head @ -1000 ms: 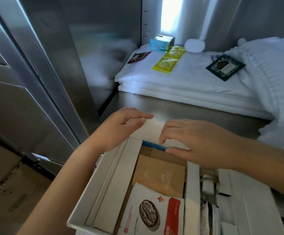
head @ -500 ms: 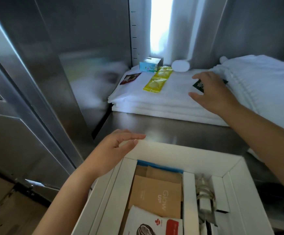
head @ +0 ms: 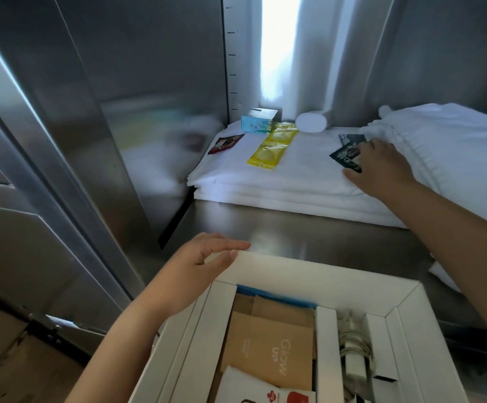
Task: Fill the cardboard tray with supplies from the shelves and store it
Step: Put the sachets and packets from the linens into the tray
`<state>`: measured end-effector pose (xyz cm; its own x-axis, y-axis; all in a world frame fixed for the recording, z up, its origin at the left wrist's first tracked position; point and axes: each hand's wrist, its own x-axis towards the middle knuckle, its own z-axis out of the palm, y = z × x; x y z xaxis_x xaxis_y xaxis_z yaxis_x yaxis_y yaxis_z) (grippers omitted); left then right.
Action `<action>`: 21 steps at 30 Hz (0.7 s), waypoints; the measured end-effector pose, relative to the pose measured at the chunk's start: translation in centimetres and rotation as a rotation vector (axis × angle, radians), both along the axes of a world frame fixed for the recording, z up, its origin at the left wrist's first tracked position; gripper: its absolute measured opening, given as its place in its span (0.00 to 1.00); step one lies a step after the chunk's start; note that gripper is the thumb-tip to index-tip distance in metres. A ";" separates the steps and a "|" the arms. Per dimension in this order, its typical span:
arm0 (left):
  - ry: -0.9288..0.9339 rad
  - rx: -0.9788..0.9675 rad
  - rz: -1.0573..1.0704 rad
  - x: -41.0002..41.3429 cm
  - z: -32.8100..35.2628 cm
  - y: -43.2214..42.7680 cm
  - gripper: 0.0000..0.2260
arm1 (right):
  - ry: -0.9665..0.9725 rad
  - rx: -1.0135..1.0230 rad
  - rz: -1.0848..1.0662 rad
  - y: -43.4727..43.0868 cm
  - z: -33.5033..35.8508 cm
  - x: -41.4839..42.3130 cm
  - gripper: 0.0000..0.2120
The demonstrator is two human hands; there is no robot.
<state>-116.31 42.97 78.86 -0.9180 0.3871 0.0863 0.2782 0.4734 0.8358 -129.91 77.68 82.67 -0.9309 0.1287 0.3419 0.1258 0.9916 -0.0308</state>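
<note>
The white cardboard tray [head: 318, 270] fills the bottom of the view, with brown "Glow Up" packets [head: 268, 353], a white and red coffee sachet [head: 265, 394] and a coiled white cable [head: 354, 347] inside. My left hand [head: 198, 269] grips the tray's far left corner. My right hand [head: 379, 167] reaches onto the folded white linen [head: 294, 175] on the steel shelf, fingers on a dark sachet [head: 345, 155]; I cannot tell whether it is gripped. A second dark sachet [head: 351, 138] lies just behind it.
On the linen lie yellow sachets [head: 273, 148], a small blue-green box [head: 258, 122], a dark red sachet [head: 226, 142] and a white round object [head: 310, 122]. A bunched white towel [head: 451, 146] sits at right. Steel cabinet walls [head: 105, 112] enclose the shelf.
My right hand left the tray, reached up to the shelf and settled on the dark sachet. The view tilted up, so the tray sits lower in frame.
</note>
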 end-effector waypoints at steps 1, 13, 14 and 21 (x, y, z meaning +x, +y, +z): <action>0.001 -0.001 0.001 0.0 0.0 0.0 0.11 | -0.012 -0.029 -0.006 -0.1 -0.1 0.0 0.26; 0.001 -0.013 0.005 -0.1 -0.2 -0.1 0.11 | -0.085 -0.269 0.188 -1.1 -0.6 0.6 0.19; 0.000 -0.012 0.007 -0.1 -0.3 -0.1 0.11 | -0.086 -0.291 0.200 -1.1 -0.5 0.6 0.18; 0.000 -0.008 0.006 -0.1 -0.2 -0.2 0.12 | -0.140 -0.399 0.209 -0.5 -0.3 0.3 0.18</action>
<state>-116.44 42.80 78.66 -0.9204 0.3820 0.0835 0.2755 0.4818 0.8319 -129.60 77.22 82.37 -0.9844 0.0297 0.1732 -0.0449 0.9104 -0.4112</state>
